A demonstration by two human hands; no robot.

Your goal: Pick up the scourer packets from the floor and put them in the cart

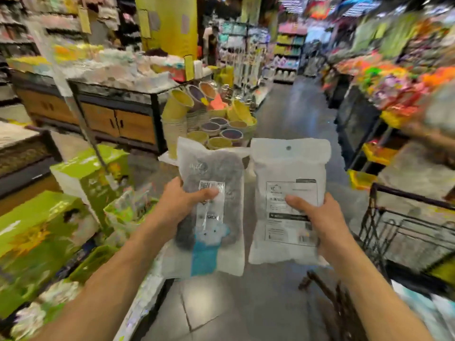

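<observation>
Head view: left hand grips one scourer packet, right hand grips another packet, fingers curled around each, held upright side by side above the floor; cart at right.

Heavy blur smears the shelves at upper left and upper right. The cart is cut off by the right edge. Print on both packets' labels is too small to read.
</observation>
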